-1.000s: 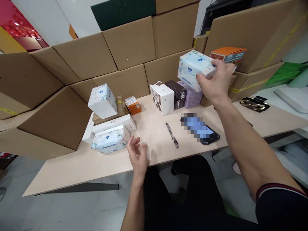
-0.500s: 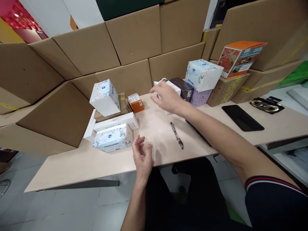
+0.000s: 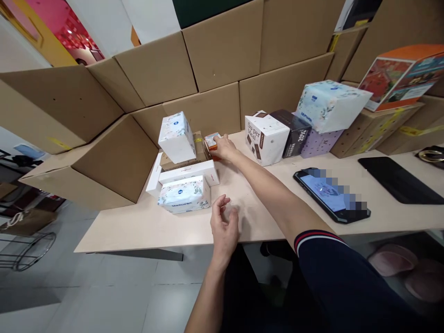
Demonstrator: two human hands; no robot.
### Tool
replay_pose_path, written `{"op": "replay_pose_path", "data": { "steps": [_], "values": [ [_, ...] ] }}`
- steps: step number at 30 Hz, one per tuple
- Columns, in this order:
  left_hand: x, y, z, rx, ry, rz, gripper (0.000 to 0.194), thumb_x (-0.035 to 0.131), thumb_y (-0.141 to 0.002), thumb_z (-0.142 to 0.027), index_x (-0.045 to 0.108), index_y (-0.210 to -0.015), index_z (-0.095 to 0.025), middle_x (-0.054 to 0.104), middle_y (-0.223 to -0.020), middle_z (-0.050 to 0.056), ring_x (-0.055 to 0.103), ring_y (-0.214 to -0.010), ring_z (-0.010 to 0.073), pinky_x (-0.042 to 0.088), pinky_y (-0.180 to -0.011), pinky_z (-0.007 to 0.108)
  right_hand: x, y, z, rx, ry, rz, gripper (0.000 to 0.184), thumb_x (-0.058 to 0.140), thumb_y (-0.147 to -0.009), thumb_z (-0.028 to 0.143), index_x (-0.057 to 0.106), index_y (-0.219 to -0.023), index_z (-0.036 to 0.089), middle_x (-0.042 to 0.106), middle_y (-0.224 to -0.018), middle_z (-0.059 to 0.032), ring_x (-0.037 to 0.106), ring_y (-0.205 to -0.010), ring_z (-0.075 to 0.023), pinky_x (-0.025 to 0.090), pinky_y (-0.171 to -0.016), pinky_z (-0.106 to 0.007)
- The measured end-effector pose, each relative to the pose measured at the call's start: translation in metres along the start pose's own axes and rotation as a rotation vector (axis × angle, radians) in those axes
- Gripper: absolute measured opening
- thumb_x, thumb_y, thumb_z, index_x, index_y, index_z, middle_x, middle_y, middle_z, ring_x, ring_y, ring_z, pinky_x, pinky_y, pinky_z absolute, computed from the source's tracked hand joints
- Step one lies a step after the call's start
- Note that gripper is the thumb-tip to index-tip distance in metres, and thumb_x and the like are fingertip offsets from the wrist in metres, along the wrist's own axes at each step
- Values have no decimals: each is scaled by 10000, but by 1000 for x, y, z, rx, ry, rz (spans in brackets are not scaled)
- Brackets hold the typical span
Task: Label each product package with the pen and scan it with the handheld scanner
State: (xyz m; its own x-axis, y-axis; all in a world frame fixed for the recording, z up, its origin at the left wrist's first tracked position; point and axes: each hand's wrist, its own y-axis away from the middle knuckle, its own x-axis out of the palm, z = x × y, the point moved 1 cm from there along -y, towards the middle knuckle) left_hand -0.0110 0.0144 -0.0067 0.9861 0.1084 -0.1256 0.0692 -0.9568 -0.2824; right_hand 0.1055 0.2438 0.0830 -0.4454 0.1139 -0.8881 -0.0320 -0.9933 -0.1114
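Observation:
Far back on the table, my right hand [image 3: 225, 148] has its fingers around a small orange box [image 3: 212, 138], partly covering it. Beside that box, a tissue pack [image 3: 178, 138] with a floral print rests on a brown cardboard box [image 3: 200, 150]. A long white box [image 3: 189, 173] lies in front of them, and another floral tissue pack [image 3: 183, 196] lies nearest me. My left hand [image 3: 225, 224] hovers by the table's front edge, empty, its fingers loosely curled and the thumb apart. The pen is not visible now.
Right of my arm stand a white "Super Meal" box [image 3: 267, 138], a dark box [image 3: 293, 132] and a purple box [image 3: 321, 143] under a tissue pack [image 3: 331, 106]. A lit phone [image 3: 326, 192] and a black flat object [image 3: 398, 178] lie at the right. Cardboard boxes [image 3: 211, 106] wall the back.
My right hand has moved left from the white box to the small orange box and taken hold of it. The view has turned, and my left hand keeps its pose.

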Motion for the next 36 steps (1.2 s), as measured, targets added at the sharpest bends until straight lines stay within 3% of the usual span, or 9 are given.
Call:
{"op": "replay_pose_path", "data": {
  "steps": [7, 13, 16, 19, 23, 26, 30, 33, 36],
  "values": [
    [0, -3, 2, -3, -14, -5, 397, 620, -884, -286, 565, -1270, -217, 648, -1214, 112, 611, -1187, 229, 443, -1053, 425, -24, 40, -10, -12, 59, 1, 594, 638, -820, 394, 471, -1337, 151, 509, -1302, -216, 624, -1102, -340, 501, -916, -420],
    [4, -4, 0, -7, -45, 17, 374, 636, -887, -369, 597, -1222, -207, 630, -1285, 122, 591, -1215, 242, 436, -1084, 436, -57, 150, -28, -98, 120, 59, 511, 623, -827, 401, 528, -1268, 161, 547, -1211, -186, 664, -953, -307, 509, -829, -387],
    [6, -5, -5, -13, -84, 59, 433, 593, -924, -461, 590, -1275, -207, 614, -1344, 128, 568, -1264, 257, 426, -1101, 440, -61, 208, -32, -147, 124, 75, 474, 606, -868, 456, 551, -1236, 163, 546, -1162, -169, 667, -932, -310, 518, -783, -394],
    [7, -5, -12, 7, -117, 94, 476, 489, -970, -529, 587, -1325, -226, 607, -1386, 113, 547, -1306, 266, 401, -1124, 449, -61, 243, -42, -219, -21, 60, 417, 585, -913, 466, 569, -1217, 181, 551, -1173, -144, 663, -968, -281, 532, -816, -395],
    [5, -3, -19, 29, -149, 81, 523, 397, -1000, -555, 573, -1367, -227, 596, -1418, 106, 526, -1338, 266, 375, -1146, 446, -57, 255, -66, -173, -348, -96, 389, 523, -965, 465, 548, -1285, 245, 574, -1230, -93, 659, -987, -206, 545, -879, -371],
    [6, -2, -18, 56, -136, 84, 539, 368, -1010, -552, 568, -1381, -218, 597, -1421, 106, 526, -1344, 258, 374, -1153, 434, -49, 258, -68, -138, -425, -237, 371, 514, -977, 443, 562, -1273, 224, 592, -1201, -99, 652, -981, -202, 557, -874, -363],
    [6, -4, -13, 61, -50, 97, 560, 316, -1021, -551, 580, -1382, -214, 593, -1433, 104, 524, -1360, 254, 379, -1161, 430, -33, 260, -38, -180, -167, -334, 486, 539, -955, 492, 572, -1286, 137, 552, -1236, -197, 582, -1121, -308, 519, -937, -458],
    [4, -6, -9, 74, -49, 93, 573, 312, -1019, -556, 604, -1361, -201, 596, -1432, 113, 520, -1365, 255, 371, -1172, 434, -23, 254, -18, -112, 33, -341, 532, 529, -939, 544, 613, -1230, 107, 557, -1177, -235, 575, -1046, -347, 515, -850, -474],
    [2, -6, -6, 75, -55, 89, 570, 320, -1017, -558, 642, -1318, -197, 615, -1407, 117, 533, -1349, 254, 370, -1175, 429, -19, 247, -16, -74, 44, -346, 516, 550, -922, 534, 637, -1186, 100, 578, -1103, -222, 574, -1012, -346, 504, -855, -473]
  ]
}}
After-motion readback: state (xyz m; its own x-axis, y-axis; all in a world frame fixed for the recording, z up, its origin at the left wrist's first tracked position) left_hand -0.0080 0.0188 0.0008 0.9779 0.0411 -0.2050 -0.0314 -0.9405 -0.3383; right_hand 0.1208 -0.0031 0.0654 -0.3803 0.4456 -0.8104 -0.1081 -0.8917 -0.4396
